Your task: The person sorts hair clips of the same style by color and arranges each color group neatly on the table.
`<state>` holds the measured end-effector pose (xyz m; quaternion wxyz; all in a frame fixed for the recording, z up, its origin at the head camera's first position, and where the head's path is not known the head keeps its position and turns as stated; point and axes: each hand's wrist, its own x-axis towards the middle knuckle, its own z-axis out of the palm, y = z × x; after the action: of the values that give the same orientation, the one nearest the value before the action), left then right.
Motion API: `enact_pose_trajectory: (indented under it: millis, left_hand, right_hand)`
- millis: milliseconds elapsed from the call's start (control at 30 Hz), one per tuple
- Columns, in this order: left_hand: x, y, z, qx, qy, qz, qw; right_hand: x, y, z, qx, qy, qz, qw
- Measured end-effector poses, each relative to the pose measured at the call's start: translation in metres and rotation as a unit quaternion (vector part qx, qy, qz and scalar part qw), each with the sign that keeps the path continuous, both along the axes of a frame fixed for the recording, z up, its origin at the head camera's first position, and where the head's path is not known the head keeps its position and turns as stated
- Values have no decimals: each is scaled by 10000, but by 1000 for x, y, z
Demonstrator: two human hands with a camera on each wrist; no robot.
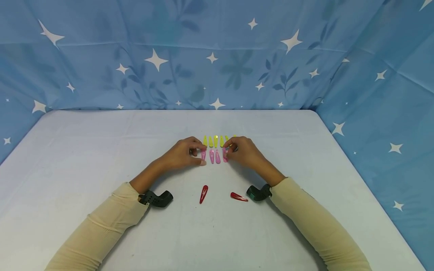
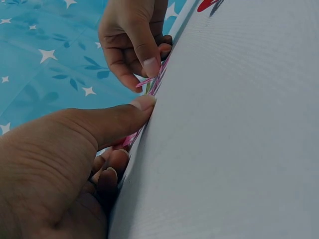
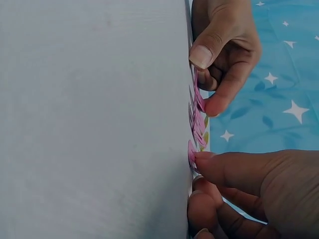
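My left hand [image 1: 186, 152] pinches a pink snap hair clip [image 1: 203, 154] between thumb and finger at the left end of a pink row. At the row's right end, my right hand [image 1: 246, 152] holds another pink hair clip [image 3: 192, 153] between thumb and fingertips, tilted up a little. Two more pink hair clips [image 1: 217, 156] lie side by side on the table between the hands. Just beyond them runs a row of several yellow hair clips [image 1: 216, 141], its right part partly covered by the right hand's fingers.
Nearer the body lie two red hair clips, one [image 1: 204, 194] near upright in view and one [image 1: 239, 197] slanted by the right wrist. All rest on a white-covered table [image 1: 101, 150]. A blue star-patterned curtain [image 1: 190, 82] stands behind the table's far edge.
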<state>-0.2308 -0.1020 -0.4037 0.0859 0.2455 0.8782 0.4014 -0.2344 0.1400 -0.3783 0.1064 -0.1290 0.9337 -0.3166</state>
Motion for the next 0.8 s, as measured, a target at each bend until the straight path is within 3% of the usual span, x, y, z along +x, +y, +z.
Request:
enact_pose_trajectory:
  millis: [433, 800]
  left_hand:
    - [0, -1, 0, 73, 104, -68, 9999]
    - [1, 0, 2, -42, 90, 7, 10000]
  right_hand:
    - [-1, -1, 0, 118, -89, -48, 9999]
    - [10, 8, 5, 119, -116, 69, 9998]
